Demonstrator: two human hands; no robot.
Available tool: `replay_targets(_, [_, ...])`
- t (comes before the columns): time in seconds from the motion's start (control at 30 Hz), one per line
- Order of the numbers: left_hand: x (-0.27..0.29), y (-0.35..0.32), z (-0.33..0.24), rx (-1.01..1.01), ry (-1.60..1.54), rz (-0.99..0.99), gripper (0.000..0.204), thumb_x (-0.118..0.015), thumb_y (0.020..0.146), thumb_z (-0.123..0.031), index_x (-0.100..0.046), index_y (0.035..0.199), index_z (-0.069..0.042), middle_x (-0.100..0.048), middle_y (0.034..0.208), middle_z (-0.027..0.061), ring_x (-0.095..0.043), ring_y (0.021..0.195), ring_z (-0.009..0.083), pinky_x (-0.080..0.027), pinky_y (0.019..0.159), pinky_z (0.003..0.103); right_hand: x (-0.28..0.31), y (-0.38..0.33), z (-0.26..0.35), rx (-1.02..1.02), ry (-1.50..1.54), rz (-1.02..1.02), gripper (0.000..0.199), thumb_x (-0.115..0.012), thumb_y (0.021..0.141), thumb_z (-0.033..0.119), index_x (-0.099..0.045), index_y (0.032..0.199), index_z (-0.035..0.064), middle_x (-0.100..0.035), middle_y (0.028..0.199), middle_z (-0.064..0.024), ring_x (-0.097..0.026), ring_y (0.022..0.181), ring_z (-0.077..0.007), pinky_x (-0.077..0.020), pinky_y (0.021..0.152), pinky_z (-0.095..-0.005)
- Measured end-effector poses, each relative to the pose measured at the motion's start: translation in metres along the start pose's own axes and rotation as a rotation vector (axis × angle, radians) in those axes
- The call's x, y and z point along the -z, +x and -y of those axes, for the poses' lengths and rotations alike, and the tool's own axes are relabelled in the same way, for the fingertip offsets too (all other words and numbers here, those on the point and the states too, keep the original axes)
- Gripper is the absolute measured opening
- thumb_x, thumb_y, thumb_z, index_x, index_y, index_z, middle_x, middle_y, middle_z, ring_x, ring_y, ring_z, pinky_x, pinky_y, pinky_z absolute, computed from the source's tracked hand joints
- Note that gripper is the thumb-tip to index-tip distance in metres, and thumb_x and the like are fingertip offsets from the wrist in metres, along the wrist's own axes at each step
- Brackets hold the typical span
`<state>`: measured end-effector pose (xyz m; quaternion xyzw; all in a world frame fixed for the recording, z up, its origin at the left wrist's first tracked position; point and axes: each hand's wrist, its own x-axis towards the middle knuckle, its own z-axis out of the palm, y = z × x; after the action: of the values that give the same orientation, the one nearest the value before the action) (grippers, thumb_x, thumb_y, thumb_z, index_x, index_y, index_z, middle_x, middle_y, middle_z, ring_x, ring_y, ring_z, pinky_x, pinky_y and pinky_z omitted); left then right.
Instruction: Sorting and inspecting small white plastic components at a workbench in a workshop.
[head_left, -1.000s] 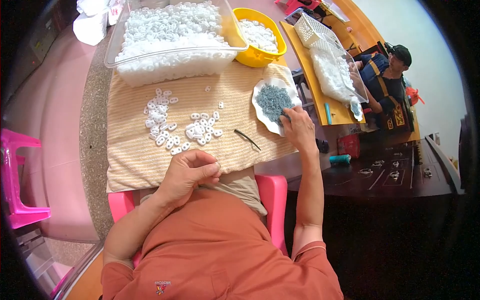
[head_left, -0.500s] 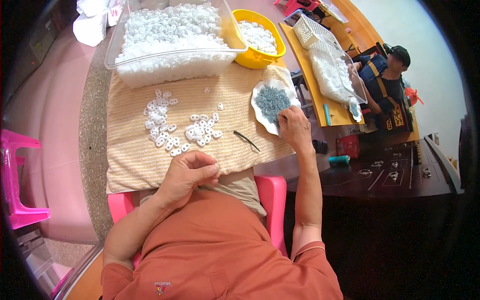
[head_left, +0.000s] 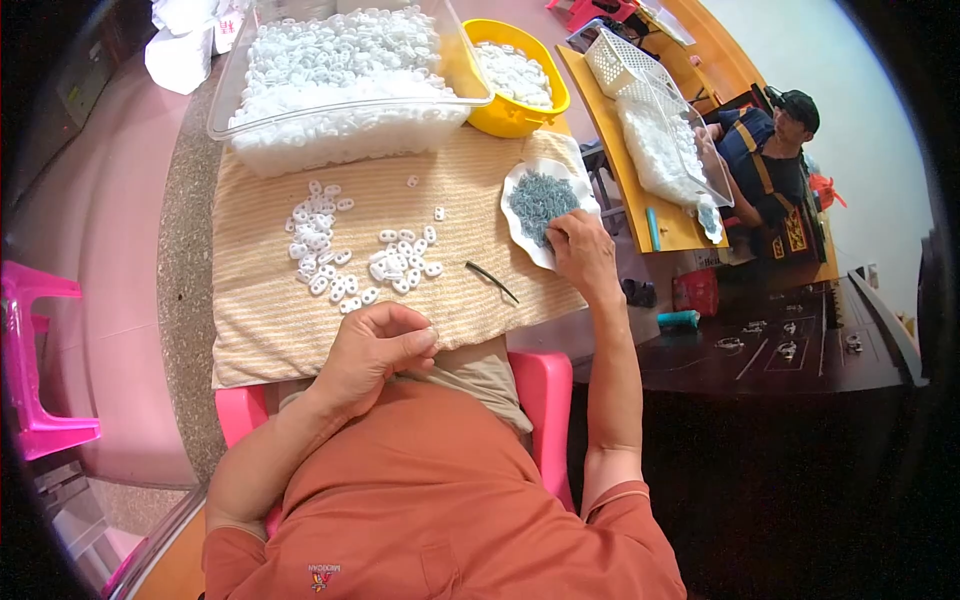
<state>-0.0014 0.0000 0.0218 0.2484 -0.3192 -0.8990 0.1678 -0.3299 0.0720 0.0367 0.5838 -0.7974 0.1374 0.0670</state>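
Observation:
My right hand (head_left: 586,256) is at the near edge of a scalloped white plate (head_left: 521,240), fingertips pinched together by a heap of small grey-blue pieces (head_left: 541,203). Whatever sits in that pinch is too small to make out. In front of my belly, my left hand (head_left: 372,352) rests with thumb and forefinger pressed together at the cloth's near edge. Anything between them is hidden. Beyond it lie two loose groups of small white oval pieces with two holes, a left group (head_left: 313,232) and a middle group (head_left: 405,262). A thin dark curved strip (head_left: 492,282) lies between them and the plate.
A clear plastic bin (head_left: 350,148) full of white pieces stands at the back of the striped cloth (head_left: 260,340). Beside it is a yellow basin (head_left: 505,122) of more pieces. A co-worker (head_left: 775,150) sits at another table on the right. A pink stool (head_left: 40,360) stands left.
My right hand has shifted slightly up and left over the plate, its fingertips still together. The left hand has hardly moved.

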Motion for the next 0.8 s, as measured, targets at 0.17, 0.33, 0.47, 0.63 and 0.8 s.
replay_targets(0.17, [0.001, 0.001, 0.001, -0.003, -0.013, 0.005, 0.009, -0.069, 0.086, -0.005, -0.064, 0.093, -0.002, -0.067, 0.084, 0.0059, -0.064, 0.075, 0.0126, -0.055, 0.068, 0.027, 0.001, 0.001, 0.002, -0.011, -0.022, 0.024, 0.012, -0.066, 0.082, 0.018, -0.07, 0.089, 0.009, -0.065, 0.092, -0.0103, -0.06, 0.091, -0.0326, -0.0503, 0.079, -0.0416])
replay_targets(0.33, [0.001, 0.0, -0.001, -0.001, -0.021, 0.006, 0.009, -0.069, 0.086, -0.005, -0.064, 0.093, -0.002, -0.067, 0.084, 0.0058, -0.064, 0.075, 0.0126, -0.055, 0.068, 0.026, 0.001, 0.003, 0.008, 0.04, -0.034, 0.016, 0.014, -0.065, 0.083, 0.018, -0.071, 0.092, 0.0098, -0.064, 0.096, -0.011, -0.06, 0.09, -0.0328, -0.05, 0.08, -0.0424])
replay_targets(0.47, [0.001, 0.001, 0.0, -0.003, -0.02, 0.007, 0.01, -0.069, 0.086, -0.006, -0.064, 0.094, -0.002, -0.067, 0.084, 0.0058, -0.064, 0.076, 0.0125, -0.055, 0.068, 0.026, -0.004, 0.003, 0.004, 0.073, -0.018, 0.012, 0.012, -0.064, 0.083, 0.017, -0.07, 0.091, 0.0096, -0.064, 0.093, -0.0107, -0.06, 0.089, -0.0325, -0.0496, 0.079, -0.0422])
replay_targets(0.63, [0.003, 0.001, 0.0, -0.009, -0.021, 0.009, 0.01, -0.069, 0.086, -0.006, -0.064, 0.094, -0.003, -0.067, 0.084, 0.0056, -0.064, 0.076, 0.0124, -0.056, 0.068, 0.026, -0.001, 0.005, 0.01, 0.083, -0.027, 0.003, 0.008, -0.064, 0.081, 0.011, -0.067, 0.085, 0.0049, -0.063, 0.086, -0.0109, -0.06, 0.089, -0.0319, -0.0474, 0.079, -0.0413])
replay_targets(0.8, [0.004, 0.002, 0.001, -0.011, -0.031, 0.023, 0.01, -0.069, 0.086, -0.006, -0.064, 0.094, -0.003, -0.067, 0.085, 0.0054, -0.064, 0.076, 0.0121, -0.056, 0.068, 0.026, -0.003, 0.002, 0.01, 0.121, -0.018, -0.055, 0.007, -0.063, 0.082, 0.012, -0.066, 0.082, 0.0058, -0.062, 0.085, -0.0112, -0.059, 0.085, -0.0319, -0.0474, 0.076, -0.0417])
